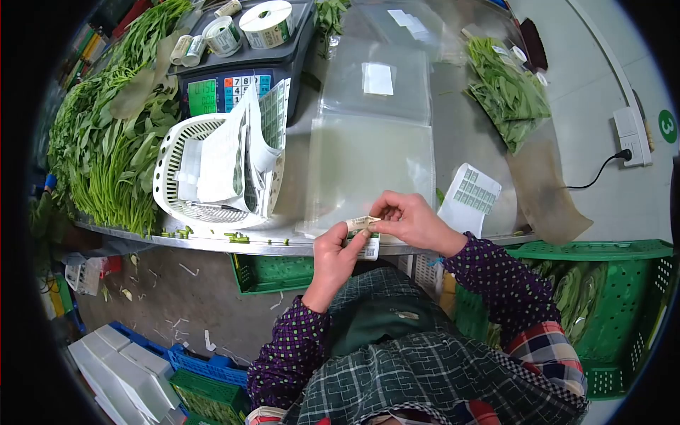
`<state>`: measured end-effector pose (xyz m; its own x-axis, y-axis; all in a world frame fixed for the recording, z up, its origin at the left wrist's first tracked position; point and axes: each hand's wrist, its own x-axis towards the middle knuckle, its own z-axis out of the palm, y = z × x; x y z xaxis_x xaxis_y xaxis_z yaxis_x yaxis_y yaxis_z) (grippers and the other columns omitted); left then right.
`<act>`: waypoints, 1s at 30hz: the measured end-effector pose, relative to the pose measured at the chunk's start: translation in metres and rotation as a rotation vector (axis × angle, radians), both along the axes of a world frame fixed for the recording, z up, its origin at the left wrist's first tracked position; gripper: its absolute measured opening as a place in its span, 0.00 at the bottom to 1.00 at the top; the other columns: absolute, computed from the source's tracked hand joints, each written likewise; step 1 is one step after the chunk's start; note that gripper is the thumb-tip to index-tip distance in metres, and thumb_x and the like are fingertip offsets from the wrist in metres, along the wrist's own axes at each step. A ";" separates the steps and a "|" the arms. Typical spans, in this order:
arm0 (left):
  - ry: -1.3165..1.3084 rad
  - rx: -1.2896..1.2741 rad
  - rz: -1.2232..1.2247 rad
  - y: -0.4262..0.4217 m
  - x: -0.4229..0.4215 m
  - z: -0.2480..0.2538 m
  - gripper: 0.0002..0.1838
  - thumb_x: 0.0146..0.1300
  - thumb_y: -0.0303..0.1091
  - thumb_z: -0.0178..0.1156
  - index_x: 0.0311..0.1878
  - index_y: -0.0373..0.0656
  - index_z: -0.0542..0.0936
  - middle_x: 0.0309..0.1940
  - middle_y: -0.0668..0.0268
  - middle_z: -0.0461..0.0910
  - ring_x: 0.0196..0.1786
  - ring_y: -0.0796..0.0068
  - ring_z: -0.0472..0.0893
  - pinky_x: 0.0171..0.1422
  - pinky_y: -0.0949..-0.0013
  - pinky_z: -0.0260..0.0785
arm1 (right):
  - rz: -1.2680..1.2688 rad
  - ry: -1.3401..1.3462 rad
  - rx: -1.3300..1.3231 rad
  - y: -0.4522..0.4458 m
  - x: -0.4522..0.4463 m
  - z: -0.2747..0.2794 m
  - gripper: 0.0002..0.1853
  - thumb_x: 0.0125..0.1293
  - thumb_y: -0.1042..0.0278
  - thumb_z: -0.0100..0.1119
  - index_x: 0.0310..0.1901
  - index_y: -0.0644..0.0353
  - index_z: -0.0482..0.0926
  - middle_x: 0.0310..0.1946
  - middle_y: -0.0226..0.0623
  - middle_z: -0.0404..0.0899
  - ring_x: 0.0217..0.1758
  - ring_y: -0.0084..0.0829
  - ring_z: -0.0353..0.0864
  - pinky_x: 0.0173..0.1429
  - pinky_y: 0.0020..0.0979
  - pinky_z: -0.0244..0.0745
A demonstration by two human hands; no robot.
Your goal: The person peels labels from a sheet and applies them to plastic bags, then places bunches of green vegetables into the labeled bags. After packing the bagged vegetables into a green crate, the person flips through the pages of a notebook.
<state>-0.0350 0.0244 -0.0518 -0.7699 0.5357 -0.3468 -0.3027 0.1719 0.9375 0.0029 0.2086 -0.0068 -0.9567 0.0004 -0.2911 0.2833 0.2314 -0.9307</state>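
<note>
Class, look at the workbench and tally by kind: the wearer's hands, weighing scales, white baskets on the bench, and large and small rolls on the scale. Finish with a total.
Hands: 2 (left hand, right hand)
Weighing scale: 1
White basket: 1
Large rolls: 2
Small rolls: 3
Total: 9

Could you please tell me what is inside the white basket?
The basket holds white papers and green-printed label sheets, some jutting above its rim. They hide most of its floor; anything beneath cannot be seen.
</note>
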 end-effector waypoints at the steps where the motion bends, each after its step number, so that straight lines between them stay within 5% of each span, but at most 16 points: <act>1: -0.005 -0.002 -0.001 0.002 -0.002 0.002 0.09 0.57 0.24 0.63 0.43 0.36 0.80 0.33 0.69 0.77 0.35 0.80 0.75 0.40 0.76 0.67 | -0.001 -0.005 -0.002 0.000 -0.001 -0.004 0.10 0.60 0.73 0.64 0.41 0.67 0.79 0.31 0.29 0.79 0.34 0.15 0.74 0.38 0.19 0.70; 3: 0.537 0.031 -0.036 0.007 -0.007 0.007 0.08 0.58 0.24 0.63 0.42 0.35 0.80 0.29 0.69 0.78 0.32 0.82 0.74 0.37 0.75 0.68 | -0.063 -0.023 -0.186 -0.001 -0.004 -0.014 0.09 0.59 0.71 0.64 0.38 0.67 0.80 0.27 0.31 0.79 0.30 0.16 0.74 0.35 0.22 0.71; 7: 0.503 -0.047 -0.129 0.006 -0.010 0.002 0.08 0.58 0.25 0.63 0.40 0.35 0.80 0.28 0.69 0.79 0.30 0.83 0.73 0.35 0.75 0.67 | 0.008 -0.107 -0.035 0.004 -0.006 -0.004 0.08 0.60 0.71 0.62 0.38 0.67 0.81 0.27 0.31 0.79 0.30 0.17 0.74 0.34 0.23 0.72; 9: 0.325 0.026 -0.025 0.009 -0.007 -0.001 0.08 0.57 0.27 0.65 0.38 0.35 0.79 0.24 0.62 0.77 0.25 0.74 0.75 0.31 0.69 0.67 | -0.067 0.005 -0.019 -0.001 -0.002 -0.002 0.09 0.61 0.71 0.62 0.39 0.66 0.81 0.27 0.31 0.80 0.30 0.17 0.75 0.35 0.24 0.72; 13: 0.025 -0.047 0.039 0.008 -0.006 0.001 0.10 0.57 0.31 0.66 0.34 0.34 0.79 0.20 0.64 0.77 0.22 0.79 0.72 0.28 0.68 0.66 | -0.043 0.162 0.228 0.000 -0.003 -0.003 0.09 0.61 0.70 0.62 0.40 0.66 0.82 0.27 0.30 0.81 0.30 0.17 0.76 0.35 0.24 0.72; 15: 0.043 -0.081 0.006 0.002 -0.001 -0.007 0.12 0.58 0.35 0.67 0.33 0.33 0.81 0.20 0.65 0.81 0.23 0.84 0.74 0.28 0.70 0.68 | -0.115 0.323 0.306 0.009 -0.012 -0.005 0.09 0.59 0.70 0.62 0.40 0.64 0.82 0.28 0.33 0.81 0.29 0.21 0.77 0.36 0.24 0.73; 17: 0.009 -0.085 -0.032 -0.008 0.012 -0.014 0.13 0.58 0.36 0.67 0.36 0.34 0.82 0.23 0.65 0.82 0.26 0.85 0.76 0.31 0.71 0.69 | -0.343 0.121 0.199 0.037 -0.046 0.024 0.08 0.58 0.73 0.63 0.40 0.64 0.82 0.31 0.37 0.82 0.34 0.18 0.78 0.39 0.21 0.73; 20: -0.061 -0.099 -0.112 -0.017 0.023 -0.006 0.15 0.59 0.37 0.67 0.43 0.36 0.83 0.30 0.63 0.85 0.33 0.85 0.80 0.38 0.74 0.73 | -0.310 0.233 0.196 0.070 -0.081 -0.015 0.14 0.54 0.69 0.67 0.42 0.63 0.80 0.31 0.41 0.82 0.34 0.24 0.80 0.41 0.26 0.74; 22: -0.119 -0.034 -0.166 -0.018 0.028 -0.003 0.14 0.60 0.35 0.65 0.45 0.37 0.83 0.33 0.62 0.85 0.35 0.84 0.80 0.42 0.74 0.73 | -0.091 0.064 0.610 0.076 -0.085 -0.076 0.23 0.49 0.63 0.72 0.45 0.63 0.77 0.32 0.42 0.82 0.35 0.34 0.82 0.43 0.32 0.75; 23: -0.120 -0.054 -0.210 -0.018 0.028 0.003 0.12 0.63 0.31 0.63 0.47 0.36 0.82 0.37 0.70 0.83 0.37 0.87 0.76 0.43 0.77 0.71 | -0.104 0.029 0.647 0.071 -0.082 -0.084 0.30 0.44 0.55 0.73 0.47 0.61 0.74 0.34 0.43 0.80 0.39 0.45 0.80 0.46 0.42 0.74; 27: -0.029 -0.015 -0.166 -0.024 0.017 0.009 0.12 0.65 0.31 0.60 0.48 0.35 0.80 0.38 0.69 0.83 0.37 0.87 0.76 0.42 0.77 0.71 | -0.161 0.225 1.053 0.061 -0.075 -0.066 0.29 0.45 0.57 0.74 0.47 0.61 0.75 0.44 0.49 0.77 0.47 0.40 0.78 0.50 0.38 0.74; 28: -0.017 -0.009 -0.163 -0.026 0.010 0.007 0.12 0.65 0.31 0.60 0.48 0.35 0.80 0.38 0.69 0.83 0.37 0.87 0.76 0.42 0.77 0.71 | -0.164 0.238 1.059 0.057 -0.073 -0.050 0.29 0.45 0.57 0.74 0.47 0.61 0.75 0.44 0.49 0.77 0.47 0.40 0.78 0.50 0.38 0.74; 30: -0.102 0.016 -0.110 -0.030 0.010 -0.001 0.11 0.65 0.31 0.60 0.47 0.35 0.80 0.36 0.69 0.83 0.37 0.87 0.76 0.42 0.77 0.71 | 0.138 0.027 0.256 0.037 -0.047 -0.027 0.24 0.52 0.61 0.70 0.47 0.64 0.76 0.41 0.43 0.79 0.42 0.30 0.79 0.46 0.32 0.75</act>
